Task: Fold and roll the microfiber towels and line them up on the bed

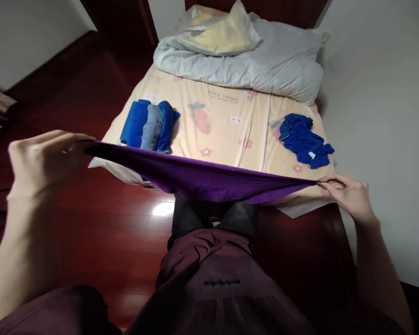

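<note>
A purple cloth hangs stretched between my two hands in front of the foot of the bed. My left hand pinches its left corner, raised above the floor. My right hand pinches the right corner near the bed's lower right corner. The cloth sags in the middle over my legs. On the bed sheet lie three folded towels, two blue and one grey, side by side at the left. A crumpled blue cloth lies at the right.
A grey duvet and a yellow pillow are heaped at the head of the bed. A white wall runs along the bed's right side. Dark red wooden floor lies to the left.
</note>
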A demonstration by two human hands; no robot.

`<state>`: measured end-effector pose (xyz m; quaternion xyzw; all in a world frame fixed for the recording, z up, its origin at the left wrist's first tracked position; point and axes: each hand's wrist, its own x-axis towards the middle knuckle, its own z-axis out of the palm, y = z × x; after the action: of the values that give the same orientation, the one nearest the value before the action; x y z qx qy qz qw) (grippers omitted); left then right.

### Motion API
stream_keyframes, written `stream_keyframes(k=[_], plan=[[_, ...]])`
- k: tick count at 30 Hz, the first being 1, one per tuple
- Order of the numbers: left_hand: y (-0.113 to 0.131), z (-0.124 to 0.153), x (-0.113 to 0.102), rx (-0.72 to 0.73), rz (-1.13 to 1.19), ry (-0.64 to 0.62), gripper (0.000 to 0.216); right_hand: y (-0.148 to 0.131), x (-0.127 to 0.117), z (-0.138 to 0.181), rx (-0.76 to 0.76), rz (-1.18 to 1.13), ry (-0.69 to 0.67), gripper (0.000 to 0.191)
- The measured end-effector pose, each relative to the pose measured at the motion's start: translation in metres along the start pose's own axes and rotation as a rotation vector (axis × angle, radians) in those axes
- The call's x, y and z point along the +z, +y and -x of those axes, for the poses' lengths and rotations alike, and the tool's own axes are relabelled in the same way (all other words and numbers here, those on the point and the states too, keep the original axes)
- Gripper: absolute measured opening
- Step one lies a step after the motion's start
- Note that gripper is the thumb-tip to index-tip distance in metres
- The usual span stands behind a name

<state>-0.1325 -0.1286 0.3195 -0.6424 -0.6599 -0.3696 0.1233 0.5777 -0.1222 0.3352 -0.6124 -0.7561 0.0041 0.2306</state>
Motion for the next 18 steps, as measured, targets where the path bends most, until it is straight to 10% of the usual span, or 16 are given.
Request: stream_keyframes(k=[8, 18], plan=[[0.030, -0.035, 0.019, 0.094, -0.006, -0.027, 0.036, 0.020, -0.026, -0.018, 0.104, 0.013, 0.006, 0.020], [0.050, -0.041, -0.010, -0.052, 0.036, -0.275, 0.032, 0.053, -0.070, -0.010, 0.185, 0.118, -0.079, 0.039]])
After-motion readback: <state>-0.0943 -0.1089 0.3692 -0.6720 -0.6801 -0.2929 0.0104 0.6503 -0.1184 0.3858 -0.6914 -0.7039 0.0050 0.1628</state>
